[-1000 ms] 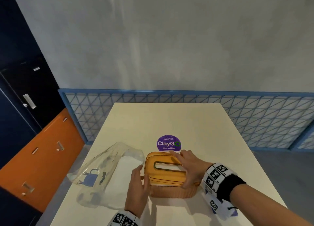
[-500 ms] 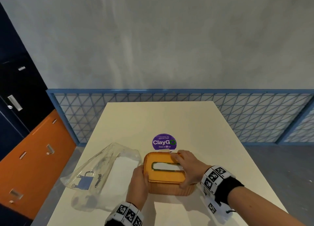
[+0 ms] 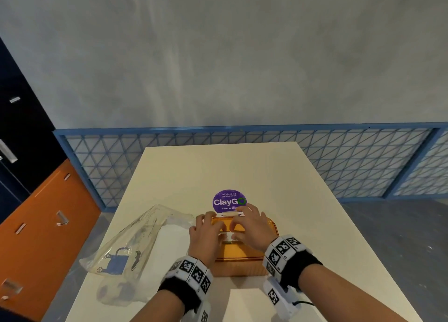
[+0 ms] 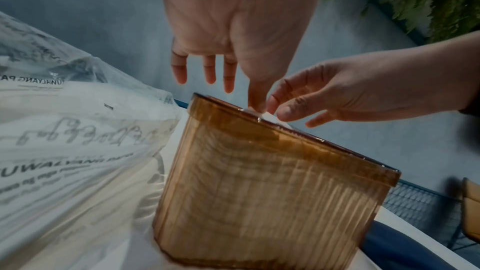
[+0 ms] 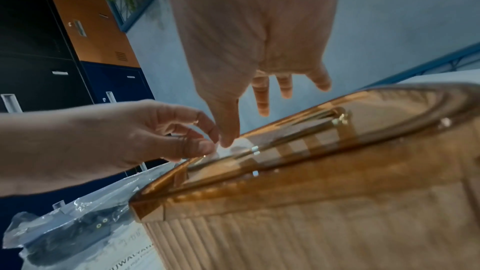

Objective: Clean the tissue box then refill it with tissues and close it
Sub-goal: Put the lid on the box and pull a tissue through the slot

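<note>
The amber ribbed tissue box (image 3: 242,256) stands on the table with its lid on. It also fills the left wrist view (image 4: 259,192) and the right wrist view (image 5: 337,192). A white tissue (image 4: 271,119) pokes up through the lid's slot (image 5: 235,147). Both hands hover over the lid. My left hand (image 3: 214,227) pinches the tissue from the left (image 5: 207,147). My right hand (image 3: 242,226) pinches it from the right (image 4: 279,110). The other fingers of both hands are spread above the lid.
A clear plastic tissue pack (image 3: 135,244) lies left of the box, touching it. A purple ClayGo sticker (image 3: 229,201) sits behind the box on the cream table (image 3: 242,171). A pale sheet (image 3: 244,304) lies near the front edge. Orange and dark lockers (image 3: 36,224) stand to the left.
My left hand has left the box's left side and come over the lid slot. My right hand's fingers have drawn in to the tissue at the slot.
</note>
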Motion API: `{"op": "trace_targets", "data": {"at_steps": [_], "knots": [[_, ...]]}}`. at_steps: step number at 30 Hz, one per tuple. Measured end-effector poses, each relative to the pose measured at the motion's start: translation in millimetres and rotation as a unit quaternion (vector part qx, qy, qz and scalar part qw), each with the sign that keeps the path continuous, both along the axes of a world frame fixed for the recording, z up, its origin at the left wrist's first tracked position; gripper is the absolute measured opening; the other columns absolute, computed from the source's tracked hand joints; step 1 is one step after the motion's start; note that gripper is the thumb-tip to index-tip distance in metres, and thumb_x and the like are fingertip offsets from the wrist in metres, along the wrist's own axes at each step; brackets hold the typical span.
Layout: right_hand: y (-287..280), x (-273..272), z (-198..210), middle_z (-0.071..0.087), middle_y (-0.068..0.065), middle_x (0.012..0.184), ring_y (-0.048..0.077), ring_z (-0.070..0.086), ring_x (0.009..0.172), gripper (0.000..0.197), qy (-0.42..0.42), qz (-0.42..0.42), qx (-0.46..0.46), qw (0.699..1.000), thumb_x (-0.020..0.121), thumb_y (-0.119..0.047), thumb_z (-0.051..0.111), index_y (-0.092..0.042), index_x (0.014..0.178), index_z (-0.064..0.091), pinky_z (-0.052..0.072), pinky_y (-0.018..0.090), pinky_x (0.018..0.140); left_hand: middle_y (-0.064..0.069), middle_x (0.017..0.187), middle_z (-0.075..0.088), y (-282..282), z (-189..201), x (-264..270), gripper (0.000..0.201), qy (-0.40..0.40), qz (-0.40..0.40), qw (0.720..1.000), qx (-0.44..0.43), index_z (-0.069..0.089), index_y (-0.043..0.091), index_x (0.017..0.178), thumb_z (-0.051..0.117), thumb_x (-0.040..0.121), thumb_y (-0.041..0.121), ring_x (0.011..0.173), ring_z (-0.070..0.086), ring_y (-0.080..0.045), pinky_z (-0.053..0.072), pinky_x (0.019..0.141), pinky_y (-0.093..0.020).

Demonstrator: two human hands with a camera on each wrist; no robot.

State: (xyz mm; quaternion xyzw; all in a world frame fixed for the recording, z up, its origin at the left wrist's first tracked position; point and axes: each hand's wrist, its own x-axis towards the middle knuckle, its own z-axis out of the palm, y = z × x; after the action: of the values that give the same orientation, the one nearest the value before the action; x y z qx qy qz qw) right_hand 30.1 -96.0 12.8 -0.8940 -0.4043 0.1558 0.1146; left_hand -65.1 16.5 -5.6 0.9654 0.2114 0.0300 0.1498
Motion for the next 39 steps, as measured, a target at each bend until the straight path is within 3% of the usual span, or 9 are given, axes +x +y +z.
{"op": "trace_targets", "data": {"at_steps": [9,12,15,19,23,27,31,35,39], "knots": [[1,-5,-6,0.035,-0.005,0.146,0.019,0.017,0.141,0.015,-0.02,-0.002,0.011,1.0,0.091,-0.026,0.056,-0.021,0.103,0.064,0.018,0.053,0.114,0.007,0.14,0.036,4,-3,6,0.016,-0.004,-0.05,0.999,-0.004,0.055,0.024,0.109,0.046,0.096,0.026,0.13,0.028,-0.018,0.029,0.101,-0.036],[-4,-4,5,0.049,-0.003,0.129,0.018,0.035,0.127,0.016,-0.021,0.03,0.029,0.999,0.091,-0.024,0.054,-0.019,0.105,0.06,0.028,0.046,0.11,0.006,0.115,0.048,7,3,3,0.007,-0.028,-0.076,0.996,-0.042,0.052,0.023,0.098,0.045,0.096,0.022,0.119,0.038,-0.017,0.026,0.093,-0.031],[-10,0,13,0.059,0.0,0.117,0.019,0.047,0.114,0.029,0.023,0.045,0.004,0.999,0.089,-0.024,0.053,-0.023,0.118,0.051,0.033,0.038,0.102,0.009,0.097,0.045,11,9,1,0.01,-0.004,-0.108,0.99,-0.095,0.046,0.027,0.093,0.044,0.096,0.018,0.115,0.04,-0.017,0.023,0.091,-0.031],[-12,13,18,0.062,0.002,0.113,0.021,0.045,0.115,0.032,0.011,0.07,-0.066,0.995,0.09,-0.024,0.052,-0.026,0.122,0.049,0.03,0.042,0.098,0.004,0.113,0.056,23,19,10,0.02,0.104,-0.174,0.979,0.014,0.056,0.021,0.111,0.043,0.096,0.024,0.117,0.036,-0.019,0.023,0.103,-0.043],[-21,28,26,0.053,0.007,0.108,0.026,0.044,0.113,0.021,-0.048,0.088,-0.144,0.985,0.092,-0.029,0.053,-0.021,0.111,0.059,0.028,0.042,0.1,0.003,0.116,0.059,29,24,15,0.023,0.117,-0.21,0.967,0.084,0.059,0.017,0.107,0.041,0.097,0.026,0.118,0.036,-0.02,0.02,0.105,-0.047],[-31,35,25,0.057,0.008,0.112,0.026,0.044,0.114,0.019,-0.052,0.082,-0.126,0.987,0.091,-0.032,0.054,-0.02,0.105,0.061,0.028,0.041,0.097,0.004,0.117,0.057,29,23,13,0.022,0.078,-0.205,0.974,0.059,0.059,0.019,0.108,0.042,0.097,0.028,0.115,0.039,-0.018,0.024,0.099,-0.04],[-42,36,23,0.057,0.006,0.114,0.024,0.041,0.116,0.022,-0.03,0.071,-0.13,0.989,0.09,-0.026,0.055,-0.018,0.11,0.06,0.029,0.042,0.097,0.002,0.119,0.052,40,20,9,0.023,0.122,-0.19,0.971,0.074,0.058,0.018,0.111,0.043,0.096,0.029,0.116,0.038,-0.019,0.026,0.095,-0.039],[-45,40,30,0.054,0.003,0.103,0.019,0.042,0.112,0.021,-0.011,0.021,-0.078,0.997,0.094,-0.025,0.05,-0.016,0.11,0.06,0.029,0.041,0.1,0.001,0.118,0.054,46,20,9,0.021,0.095,-0.161,0.982,-0.003,0.056,0.015,0.111,0.044,0.096,0.022,0.115,0.04,-0.019,0.029,0.098,-0.038],[-50,45,28,0.061,0.004,0.114,0.017,0.044,0.108,0.022,0.014,-0.01,-0.045,0.999,0.093,-0.028,0.052,-0.016,0.11,0.06,0.033,0.039,0.096,0.002,0.102,0.051,52,19,7,0.006,0.065,-0.148,0.985,-0.061,0.051,0.018,0.095,0.049,0.095,0.024,0.108,0.049,-0.021,0.039,0.093,-0.032]]}}
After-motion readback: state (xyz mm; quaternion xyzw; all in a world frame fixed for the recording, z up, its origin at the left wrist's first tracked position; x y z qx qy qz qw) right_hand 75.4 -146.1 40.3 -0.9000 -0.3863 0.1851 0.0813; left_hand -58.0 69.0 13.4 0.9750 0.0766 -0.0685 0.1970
